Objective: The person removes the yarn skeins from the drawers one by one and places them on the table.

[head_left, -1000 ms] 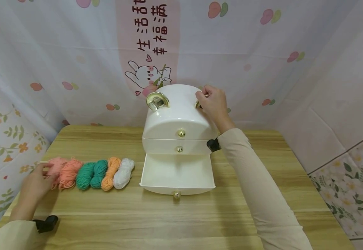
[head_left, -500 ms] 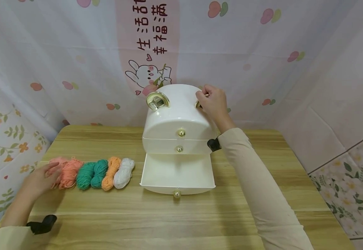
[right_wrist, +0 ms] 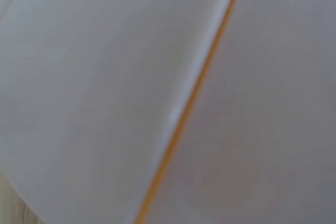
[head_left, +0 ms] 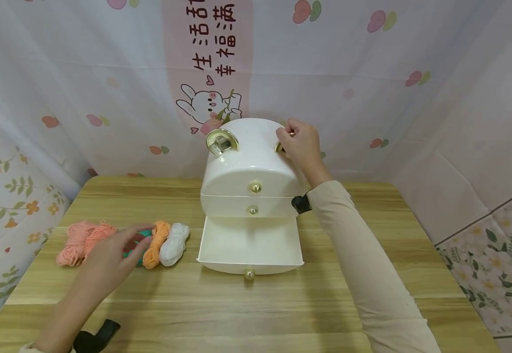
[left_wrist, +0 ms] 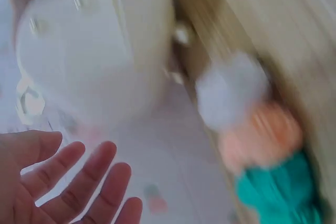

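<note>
My left hand (head_left: 111,255) hovers over the row of yarn skeins in the head view, its fingers apart and holding nothing. Beneath it, green yarn (left_wrist: 281,190) is mostly hidden in the head view. An orange skein (head_left: 156,247) and a white skein (head_left: 174,244) lie just beyond the fingertips. Pink yarn (head_left: 76,241) and coral yarn (head_left: 99,234) are at the row's left end. My right hand (head_left: 302,147) grips the right gold handle (head_left: 278,147) on top of a white drawer box (head_left: 256,154). The box's bottom drawer (head_left: 250,240) is pulled out, with nothing inside.
A second gold handle (head_left: 222,142) stands on the box's left top. Gold knobs (head_left: 255,187) mark each drawer front. The wooden table (head_left: 220,314) ends at a patterned curtain (head_left: 326,88) behind and at the sides.
My left hand has moved right from the pink yarn to over the green yarn, leaving the pink skein in full view. The right hand and the box stay in place.
</note>
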Demonstrator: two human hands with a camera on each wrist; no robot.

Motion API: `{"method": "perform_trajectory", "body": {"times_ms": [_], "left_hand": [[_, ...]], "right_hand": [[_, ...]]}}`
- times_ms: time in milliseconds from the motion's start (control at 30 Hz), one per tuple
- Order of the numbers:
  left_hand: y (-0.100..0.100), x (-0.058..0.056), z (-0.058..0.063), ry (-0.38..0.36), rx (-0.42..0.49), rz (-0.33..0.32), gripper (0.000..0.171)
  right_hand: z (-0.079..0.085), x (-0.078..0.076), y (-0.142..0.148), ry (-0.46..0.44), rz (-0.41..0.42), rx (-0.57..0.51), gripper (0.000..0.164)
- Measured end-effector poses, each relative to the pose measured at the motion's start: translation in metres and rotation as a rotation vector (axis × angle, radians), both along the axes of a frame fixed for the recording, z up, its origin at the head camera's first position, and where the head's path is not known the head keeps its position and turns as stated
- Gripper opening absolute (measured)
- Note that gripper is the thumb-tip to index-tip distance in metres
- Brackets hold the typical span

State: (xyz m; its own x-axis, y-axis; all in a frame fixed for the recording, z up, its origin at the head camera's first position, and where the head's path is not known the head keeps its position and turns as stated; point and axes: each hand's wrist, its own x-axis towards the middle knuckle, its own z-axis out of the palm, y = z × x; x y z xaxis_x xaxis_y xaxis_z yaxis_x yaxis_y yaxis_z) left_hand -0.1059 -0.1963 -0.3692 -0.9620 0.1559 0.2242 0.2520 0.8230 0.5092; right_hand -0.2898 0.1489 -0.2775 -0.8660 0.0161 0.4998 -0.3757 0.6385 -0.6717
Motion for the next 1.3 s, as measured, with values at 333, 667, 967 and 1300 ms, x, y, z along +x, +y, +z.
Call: {"method": "perform_trajectory", "body": {"times_ms": [333,667,967,1300], "left_hand": [[0.082,0.018,-0.014,-0.009,0.046,-0.231,0.02],[0.131,0.02,-0.051,-0.008,0.029,-0.41,0.026],[0.152,0.014,-0.079,0.149,-0.06,-0.414,0.031],[0.16,0.009,-0.093,0.195,-0.06,-0.409,0.023]], "right_hand": [[0.0,0.0,0.001,-0.001,-0.005,0.006,0.027],[0.0,-0.001,0.003,-0.021,-0.001,-0.015,0.027],[0.0,-0.002,0.002,-0.003,0.002,-0.019,0.028],[-0.001,-0.002,0.002,-0.003,0.017,-0.022,0.028]]}}
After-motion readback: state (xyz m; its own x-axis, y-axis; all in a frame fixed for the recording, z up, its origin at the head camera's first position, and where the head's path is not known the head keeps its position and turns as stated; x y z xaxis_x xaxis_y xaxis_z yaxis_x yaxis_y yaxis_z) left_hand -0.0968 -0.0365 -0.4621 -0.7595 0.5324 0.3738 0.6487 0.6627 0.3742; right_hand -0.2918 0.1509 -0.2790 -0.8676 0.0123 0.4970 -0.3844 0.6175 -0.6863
